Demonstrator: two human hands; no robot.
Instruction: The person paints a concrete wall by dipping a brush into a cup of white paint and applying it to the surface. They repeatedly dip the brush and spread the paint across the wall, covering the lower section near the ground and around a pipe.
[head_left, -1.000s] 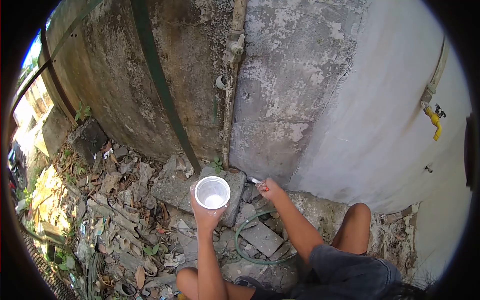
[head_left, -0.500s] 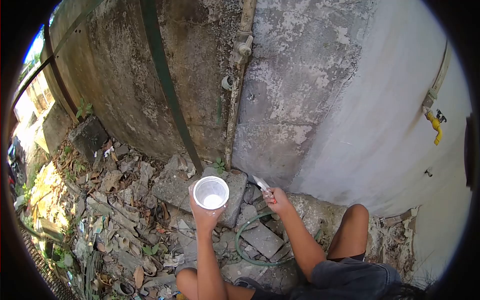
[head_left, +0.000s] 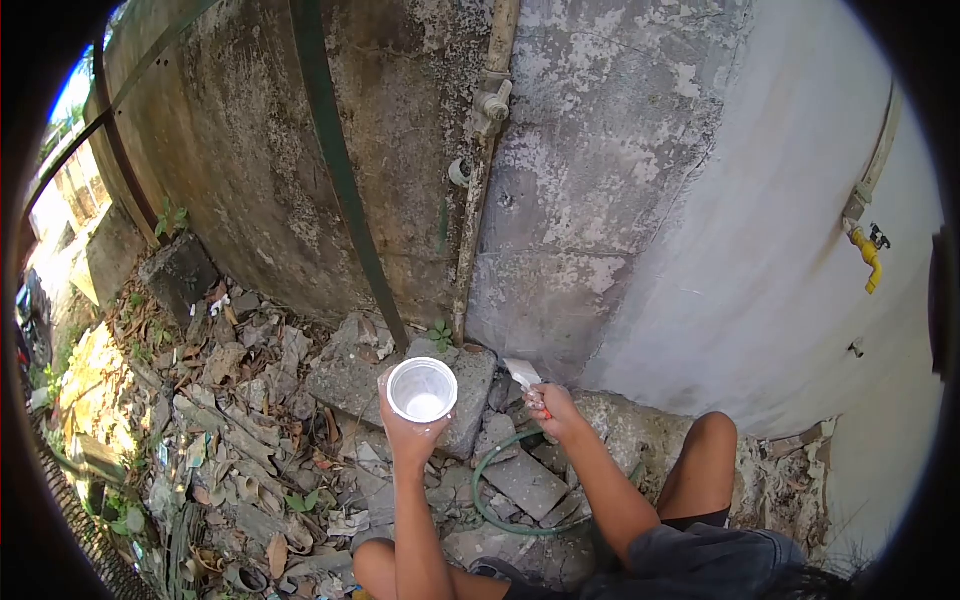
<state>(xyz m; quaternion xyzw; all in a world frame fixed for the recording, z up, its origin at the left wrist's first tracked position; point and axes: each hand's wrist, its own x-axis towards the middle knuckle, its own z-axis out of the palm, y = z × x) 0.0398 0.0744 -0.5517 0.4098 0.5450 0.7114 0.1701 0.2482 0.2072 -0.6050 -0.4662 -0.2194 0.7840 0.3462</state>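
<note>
A white plastic tub (head_left: 422,378) is held up in my left hand (head_left: 411,436), whose fingers wrap round its side and base. Its mouth faces me, and white paint shows at the bottom. To the right, my right hand (head_left: 553,408) is closed on a paintbrush (head_left: 522,374). White paint covers the bristles, which point up and left near the foot of the wall; a bit of red handle shows between the fingers. White smears mark the fingers of both hands. Behind the bristles stands the wall (head_left: 570,290), grey and patchy here and painted pale further right.
A concrete slab (head_left: 340,375) lies behind the tub. Broken rubble (head_left: 240,430) and dry leaves cover the ground at left. A green hose (head_left: 487,505) curls below my right hand. A pipe (head_left: 473,230) and green metal strip (head_left: 345,190) run up the wall; a yellow tap (head_left: 868,262) juts out at right.
The paintbrush has turned in my right hand, so its flat face now shows instead of its narrow edge. The tub has hardly moved.
</note>
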